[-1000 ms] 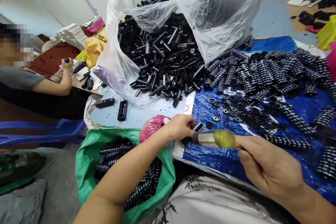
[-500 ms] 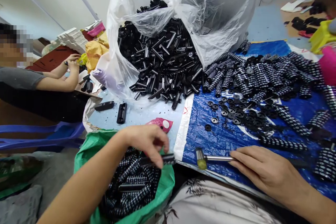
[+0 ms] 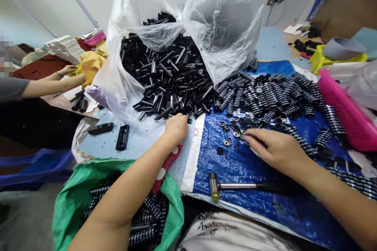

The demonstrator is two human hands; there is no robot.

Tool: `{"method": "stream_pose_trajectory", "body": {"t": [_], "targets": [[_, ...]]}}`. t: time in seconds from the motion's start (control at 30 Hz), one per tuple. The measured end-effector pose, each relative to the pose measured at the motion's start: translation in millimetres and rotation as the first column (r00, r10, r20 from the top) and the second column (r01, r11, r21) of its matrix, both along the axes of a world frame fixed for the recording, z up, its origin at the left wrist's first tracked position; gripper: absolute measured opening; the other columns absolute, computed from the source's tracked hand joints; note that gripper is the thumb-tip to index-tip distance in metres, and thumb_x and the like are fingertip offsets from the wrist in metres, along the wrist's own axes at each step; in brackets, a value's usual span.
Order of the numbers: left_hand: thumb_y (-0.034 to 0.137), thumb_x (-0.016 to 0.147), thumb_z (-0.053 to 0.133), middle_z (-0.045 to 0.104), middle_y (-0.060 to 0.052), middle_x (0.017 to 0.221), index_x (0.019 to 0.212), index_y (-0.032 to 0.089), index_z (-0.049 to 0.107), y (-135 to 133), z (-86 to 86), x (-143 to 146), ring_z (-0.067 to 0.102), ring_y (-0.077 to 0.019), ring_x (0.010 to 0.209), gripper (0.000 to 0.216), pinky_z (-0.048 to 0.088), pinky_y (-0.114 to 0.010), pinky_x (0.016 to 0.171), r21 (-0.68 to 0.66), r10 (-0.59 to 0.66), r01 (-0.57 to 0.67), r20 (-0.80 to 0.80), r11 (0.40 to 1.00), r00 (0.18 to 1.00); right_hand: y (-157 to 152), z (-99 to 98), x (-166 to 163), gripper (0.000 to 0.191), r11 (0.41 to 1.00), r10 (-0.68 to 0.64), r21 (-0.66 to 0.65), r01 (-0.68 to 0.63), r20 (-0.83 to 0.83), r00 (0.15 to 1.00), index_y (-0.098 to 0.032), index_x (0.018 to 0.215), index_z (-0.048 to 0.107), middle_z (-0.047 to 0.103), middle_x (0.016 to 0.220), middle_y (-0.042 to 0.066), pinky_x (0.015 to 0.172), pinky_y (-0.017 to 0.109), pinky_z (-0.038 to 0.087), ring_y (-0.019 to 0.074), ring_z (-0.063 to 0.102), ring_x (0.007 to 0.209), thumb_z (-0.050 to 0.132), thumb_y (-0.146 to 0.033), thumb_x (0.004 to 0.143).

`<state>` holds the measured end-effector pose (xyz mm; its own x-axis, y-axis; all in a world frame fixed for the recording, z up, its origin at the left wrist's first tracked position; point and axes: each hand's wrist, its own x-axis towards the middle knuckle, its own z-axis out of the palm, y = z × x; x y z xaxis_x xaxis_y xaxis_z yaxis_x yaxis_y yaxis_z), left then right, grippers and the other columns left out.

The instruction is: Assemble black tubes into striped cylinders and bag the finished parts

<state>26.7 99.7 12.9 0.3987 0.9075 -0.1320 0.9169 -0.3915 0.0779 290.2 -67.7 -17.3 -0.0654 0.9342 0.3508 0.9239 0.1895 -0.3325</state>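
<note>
My left hand [image 3: 176, 128] reaches to the front edge of a heap of black plastic tubes [image 3: 172, 68], its fingers curled and mostly hidden; what they grip cannot be made out. On the blue sheet, my right hand [image 3: 269, 145] pinches at a small black disc [image 3: 242, 136] beside several loose discs [image 3: 226, 142]. A small mallet [image 3: 235, 186] with a metal shaft and a yellowish face lies on the sheet below that hand. Under my left forearm, a green sack [image 3: 70, 192] holds dark rollers with pale dotted patterns [image 3: 144, 219].
A clear plastic bag [image 3: 224, 19] surrounds the tube heap. More dotted rollers [image 3: 273, 94] are piled on the blue sheet [image 3: 206, 157]. A pink basket [image 3: 344, 113] stands at right. Two black pieces [image 3: 122, 137] lie at left; a co-worker's arm [image 3: 55, 84] is beyond.
My left hand has moved from above the green sack, where it held a dark roller, to the tube heap. My right hand has let go of the mallet and moved up to the discs.
</note>
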Motion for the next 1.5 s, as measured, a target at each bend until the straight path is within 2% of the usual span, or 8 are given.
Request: {"method": "stream_pose_trajectory", "body": {"t": [0.2,0.3,0.5,0.7,0.87,1.03,1.37,1.5], "targets": [[0.015,0.084,0.051,0.074,-0.010,0.093,0.096,0.020,0.072,-3.1,12.7,-24.4,0.068,-0.0264,0.093,0.026,0.047,-0.033,0.078,0.016,0.095,-0.096,0.054,0.995,0.994,92.5,17.0,17.3,0.035,0.967,-0.181,-0.148,0.207,0.172,0.968,-0.018,0.111,0.070,0.071,0.107,0.016,0.082,0.038,0.044,0.0292,0.065,0.100,0.038,-0.024,0.097],[0.017,0.079,0.051,0.068,-0.002,0.072,0.092,0.022,0.068,-19.6,18.6,-42.2,0.063,-0.0201,0.071,0.022,0.044,-0.029,0.066,-0.055,0.178,-0.170,0.338,0.984,0.924,118.5,17.2,15.5,0.033,0.937,-0.195,-0.252,0.241,0.194,0.962,-0.019,0.111,0.069,0.071,0.100,0.017,0.079,0.040,0.043,0.0305,0.066,0.094,0.043,-0.019,0.090],[0.040,0.085,0.054,0.062,0.003,0.062,0.085,0.021,0.057,-61.9,11.0,-42.6,0.055,-0.0129,0.049,0.019,0.040,-0.023,0.049,-0.515,0.532,-0.148,0.768,0.844,0.357,135.9,6.1,6.0,0.035,0.843,-0.379,-0.364,0.397,0.122,0.917,-0.017,0.116,0.062,0.071,0.095,0.019,0.078,0.046,0.047,0.0334,0.067,0.088,0.046,-0.038,0.093],[0.032,0.073,0.073,0.070,0.003,0.078,0.096,0.022,0.048,-78.0,11.1,-12.2,0.051,-0.0056,0.047,0.036,0.036,-0.018,0.050,-0.614,0.614,-0.015,0.788,0.789,0.045,117.4,9.9,8.8,0.052,0.839,-0.503,-0.331,0.431,-0.170,0.848,-0.013,0.128,0.051,0.071,0.096,0.018,0.085,0.050,0.050,0.0330,0.069,0.089,0.058,-0.041,0.085],[0.048,0.081,0.071,0.068,0.002,0.075,0.104,0.018,0.059,-89.1,16.1,-9.9,0.051,-0.0059,0.047,0.039,0.032,-0.019,0.048,-0.701,0.703,0.125,0.711,0.703,0.034,45.0,8.4,-3.3,0.058,0.935,-0.350,-0.272,0.228,-0.601,0.719,-0.020,0.139,0.035,0.072,0.091,0.006,0.074,0.037,0.057,0.0228,0.071,0.082,0.045,-0.052,0.093],[0.050,0.082,0.069,0.060,0.005,0.063,0.102,0.019,0.059,-105.9,14.6,5.5,0.045,-0.0049,0.045,0.038,0.029,-0.018,0.048,-0.718,0.716,0.177,0.693,0.673,0.086,-3.9,8.8,-35.5,0.045,0.926,-0.374,-0.369,-0.074,-0.924,-0.081,-0.022,0.100,0.062,0.062,0.072,0.002,0.051,0.031,0.051,0.0165,0.058,0.057,0.050,-0.065,0.091],[0.055,0.088,0.058,0.057,0.006,0.065,0.096,0.018,0.055,-136.0,9.3,35.7,0.040,-0.0050,0.040,0.037,0.028,-0.021,0.042,-0.667,0.623,0.211,0.744,0.714,0.244,-16.0,26.4,-59.9,0.047,0.942,-0.331,-0.304,-0.142,-0.911,-0.247,-0.024,0.107,0.064,0.044,0.056,-0.008,0.040,0.022,0.031,0.0074,0.033,0.041,0.058,-0.067,0.088],[0.049,0.082,0.070,0.059,0.003,0.069,0.084,0.018,0.059,-143.5,9.9,48.4,0.048,-0.0084,0.053,0.033,0.040,-0.023,0.053,-0.603,0.555,0.176,0.791,0.778,0.258,-19.8,30.1,-76.1,0.044,0.953,-0.300,-0.297,-0.057,-0.911,-0.282,-0.025,0.098,0.067,0.056,0.064,-0.003,0.048,0.026,0.046,0.0115,0.049,0.050,0.059,-0.066,0.088]]}}
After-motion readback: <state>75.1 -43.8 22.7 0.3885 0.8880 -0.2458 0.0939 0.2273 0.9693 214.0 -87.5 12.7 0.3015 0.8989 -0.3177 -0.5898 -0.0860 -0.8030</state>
